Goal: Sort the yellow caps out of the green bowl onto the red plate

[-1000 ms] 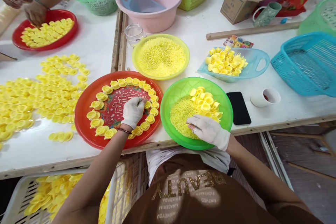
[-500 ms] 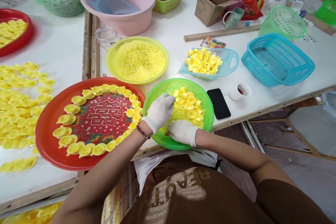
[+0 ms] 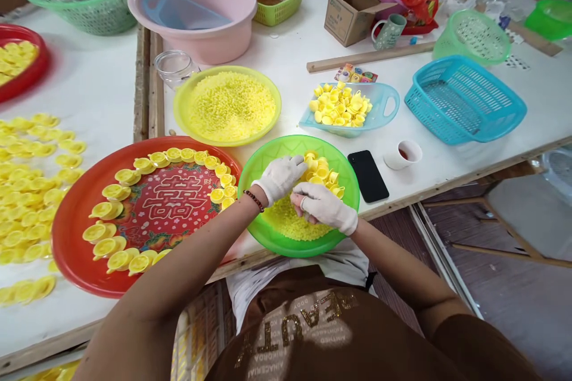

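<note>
A green bowl (image 3: 286, 146) stands at the table edge before me, with small yellow plastic cups (image 3: 324, 171) on its far side and fine yellow pellets (image 3: 290, 220) nearer me. My left hand (image 3: 280, 178), in a white glove, reaches over the bowl, fingers stretched out at the cups. Over the pellets, my right hand (image 3: 324, 205) is gloved with bare fingertips; its fingers are pinched together, and what they hold is hidden. To the left lies a red tray (image 3: 67, 250) with a ring of yellow cup-shaped pieces (image 3: 114, 191), partly covered by my left arm.
Behind the bowl are a yellow bowl of pellets (image 3: 232, 104) and a blue scoop (image 3: 382, 113) of cups. A black phone (image 3: 368, 175), a paper cup (image 3: 403, 155) and a blue basket (image 3: 465, 101) stand right. Loose yellow pieces (image 3: 27, 190) cover the left table.
My right hand has lifted from the pellets and moved up toward the cups, fingers now pinched. My left hand's fingers have straightened from a curled pose. The view has shifted slightly.
</note>
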A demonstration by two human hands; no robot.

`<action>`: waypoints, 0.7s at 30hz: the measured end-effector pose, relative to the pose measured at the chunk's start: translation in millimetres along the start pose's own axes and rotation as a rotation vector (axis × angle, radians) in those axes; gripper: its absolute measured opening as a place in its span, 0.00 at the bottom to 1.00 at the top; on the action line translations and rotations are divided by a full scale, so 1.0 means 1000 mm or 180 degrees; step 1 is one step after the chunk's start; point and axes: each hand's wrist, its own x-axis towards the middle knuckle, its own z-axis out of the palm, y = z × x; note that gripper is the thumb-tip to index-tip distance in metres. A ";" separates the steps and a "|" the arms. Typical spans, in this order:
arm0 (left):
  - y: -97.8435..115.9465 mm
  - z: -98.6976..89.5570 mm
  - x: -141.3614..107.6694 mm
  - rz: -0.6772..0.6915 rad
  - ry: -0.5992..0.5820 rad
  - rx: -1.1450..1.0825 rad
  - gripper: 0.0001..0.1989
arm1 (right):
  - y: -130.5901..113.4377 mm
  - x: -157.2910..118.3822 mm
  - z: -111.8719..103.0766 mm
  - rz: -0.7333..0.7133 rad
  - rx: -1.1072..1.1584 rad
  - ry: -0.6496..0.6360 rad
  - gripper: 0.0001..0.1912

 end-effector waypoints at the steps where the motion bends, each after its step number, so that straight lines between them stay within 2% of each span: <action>1: 0.000 0.001 0.001 0.0000 -0.0022 -0.0059 0.15 | 0.000 -0.001 -0.002 0.0029 0.0380 0.0054 0.13; 4: -0.002 0.001 0.000 -0.0170 -0.0059 -0.0360 0.11 | 0.000 -0.002 -0.007 0.0140 0.1456 0.0212 0.16; 7: -0.005 -0.001 -0.011 -0.0617 0.0345 -0.1032 0.08 | -0.002 -0.001 -0.012 0.0054 0.2074 0.0412 0.20; 10: -0.002 -0.002 -0.032 -0.1242 0.0800 -0.2735 0.11 | -0.011 0.002 -0.014 -0.0219 0.2204 0.0762 0.23; 12: 0.006 -0.001 -0.047 -0.1531 0.0760 -0.4216 0.16 | -0.020 0.005 -0.012 -0.0503 0.2183 0.1010 0.23; 14: 0.016 0.001 -0.060 -0.1679 0.0629 -0.5274 0.21 | -0.029 0.010 -0.008 -0.0810 0.2104 0.1200 0.23; 16: 0.026 0.003 -0.068 -0.1770 0.0610 -0.5711 0.23 | -0.035 0.016 -0.002 -0.1051 0.1969 0.1333 0.23; 21: 0.039 0.006 -0.072 -0.1769 0.0736 -0.5948 0.21 | -0.034 0.026 0.010 -0.1261 0.1644 0.1475 0.24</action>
